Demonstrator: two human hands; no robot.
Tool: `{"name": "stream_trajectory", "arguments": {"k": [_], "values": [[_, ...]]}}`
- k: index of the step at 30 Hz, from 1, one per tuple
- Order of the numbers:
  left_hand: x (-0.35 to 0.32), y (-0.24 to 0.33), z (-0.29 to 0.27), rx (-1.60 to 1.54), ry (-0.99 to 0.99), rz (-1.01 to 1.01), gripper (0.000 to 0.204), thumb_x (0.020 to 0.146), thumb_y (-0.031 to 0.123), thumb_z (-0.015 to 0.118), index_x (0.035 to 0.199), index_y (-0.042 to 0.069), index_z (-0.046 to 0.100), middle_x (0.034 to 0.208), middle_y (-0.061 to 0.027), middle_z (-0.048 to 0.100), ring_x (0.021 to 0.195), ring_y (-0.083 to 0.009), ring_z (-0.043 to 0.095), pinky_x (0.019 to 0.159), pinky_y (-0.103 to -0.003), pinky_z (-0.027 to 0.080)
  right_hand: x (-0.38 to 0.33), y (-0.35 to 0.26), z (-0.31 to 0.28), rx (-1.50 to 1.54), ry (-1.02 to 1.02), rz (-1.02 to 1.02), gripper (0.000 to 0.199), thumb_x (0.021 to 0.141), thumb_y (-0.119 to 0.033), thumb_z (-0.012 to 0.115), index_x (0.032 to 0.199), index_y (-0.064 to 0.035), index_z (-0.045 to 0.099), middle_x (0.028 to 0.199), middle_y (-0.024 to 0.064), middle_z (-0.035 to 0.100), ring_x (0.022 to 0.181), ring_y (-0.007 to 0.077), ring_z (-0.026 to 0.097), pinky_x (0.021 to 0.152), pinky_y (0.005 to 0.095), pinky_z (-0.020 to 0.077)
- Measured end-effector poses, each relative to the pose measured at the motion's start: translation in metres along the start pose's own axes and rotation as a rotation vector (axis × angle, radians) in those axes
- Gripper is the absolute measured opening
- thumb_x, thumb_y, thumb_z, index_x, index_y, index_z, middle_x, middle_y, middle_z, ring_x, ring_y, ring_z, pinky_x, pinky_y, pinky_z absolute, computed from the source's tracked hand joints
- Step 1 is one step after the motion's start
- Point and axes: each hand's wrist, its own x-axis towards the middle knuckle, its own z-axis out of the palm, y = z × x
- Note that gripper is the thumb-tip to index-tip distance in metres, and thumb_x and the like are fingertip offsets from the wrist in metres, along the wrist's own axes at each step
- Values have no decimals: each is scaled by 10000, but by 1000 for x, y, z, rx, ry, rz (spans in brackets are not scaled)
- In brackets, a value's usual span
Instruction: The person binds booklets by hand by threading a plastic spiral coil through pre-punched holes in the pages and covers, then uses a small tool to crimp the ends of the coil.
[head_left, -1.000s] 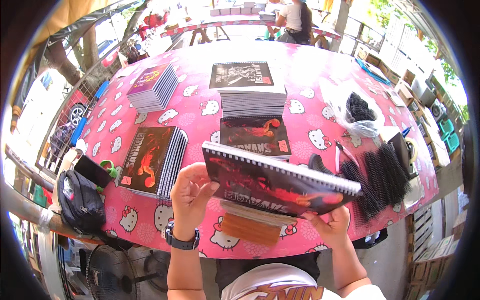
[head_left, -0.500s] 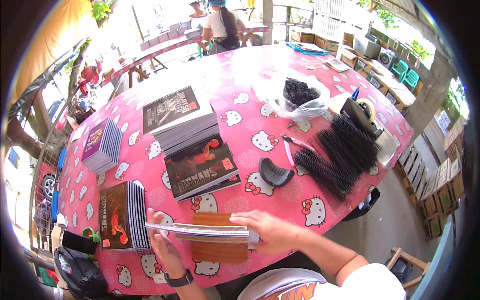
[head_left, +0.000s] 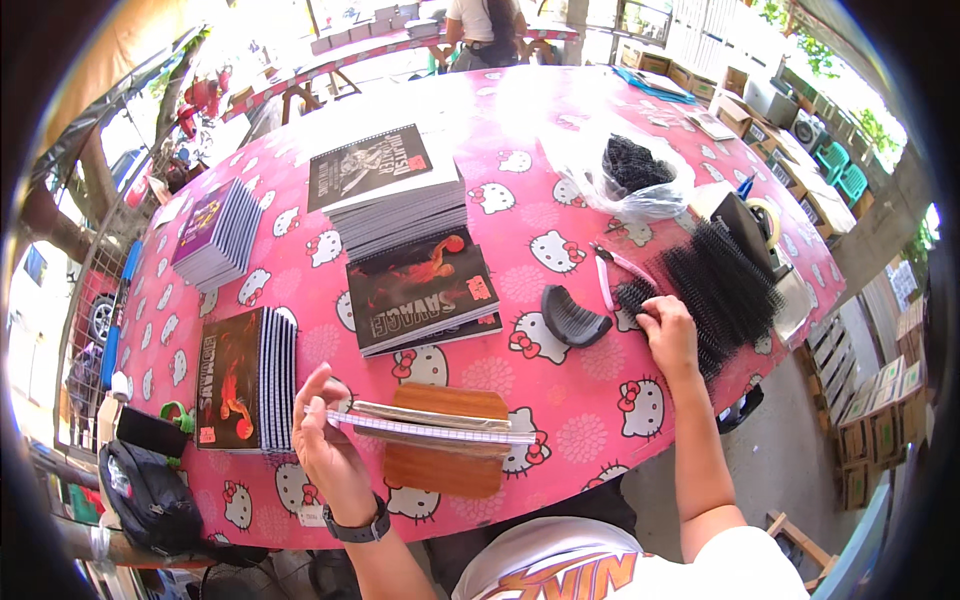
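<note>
At the near edge of the table, my left hand (head_left: 328, 445), with a dark watch on its wrist, pinches one end of an unbound notebook (head_left: 440, 425). The notebook stands on its long edge over a brown wooden board (head_left: 440, 480), its page edges facing up. My right hand (head_left: 672, 335) is out to the right, fingertips closed at the end of a black spiral binding coil (head_left: 632, 295). Beside it lies a large heap of black coils (head_left: 720, 285). Left of that hand are pink-handled pliers (head_left: 606, 275) and a curved black block (head_left: 575, 318).
Stacks of spiral notebooks stand on the pink table: dark ones at left (head_left: 230, 385) and centre (head_left: 425, 290), and a purple-covered stack (head_left: 215, 235). A plastic bag of black coils (head_left: 640, 170) and a tape roll (head_left: 765, 220) are farther right. A person (head_left: 485, 30) stands beyond.
My right hand has let go of the notebook and moved right and away to the coils. My left hand keeps the notebook upright on the board. The view has shifted slightly.
</note>
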Motion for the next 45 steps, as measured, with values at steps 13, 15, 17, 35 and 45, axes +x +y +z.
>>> {"name": "stream_trajectory", "arguments": {"k": [13,15,17,35,45], "values": [[-54,8,75,1139,-566,618,491,704,401,695,1113,149,595,917,12,571,1010,-201,551,1076,-611,57,-16,-121,-93,468,-421,-250,208,876,-69,571,1077,-40,620,887,120,598,785,235,597,706,317,476],[-56,3,84,1077,-503,650,406,697,337,684,1047,142,617,941,8,575,1001,-195,544,1077,-590,66,-29,-135,-88,605,-451,-279,210,855,-48,594,1062,-36,628,888,111,612,783,216,605,698,302,481],[-59,-1,91,1049,-438,706,410,718,323,660,1078,134,612,993,3,583,1048,-195,533,1076,-567,77,-33,-140,-82,743,-485,-311,215,833,-28,617,1047,-32,637,889,103,627,781,197,612,691,287,486],[-63,-6,89,1066,-428,729,499,766,315,595,1223,119,553,1132,-33,564,1102,-201,502,1061,-547,129,-22,-146,-80,647,-636,-449,223,841,-28,605,1063,-18,615,807,120,597,721,233,598,629,315,481],[-63,-6,87,1035,-431,763,539,766,295,625,1246,79,510,1086,-58,554,1069,-245,506,1075,-565,91,-12,-153,-80,591,-693,-596,193,832,-76,628,1010,-11,593,782,115,589,714,282,593,637,345,481]]}}
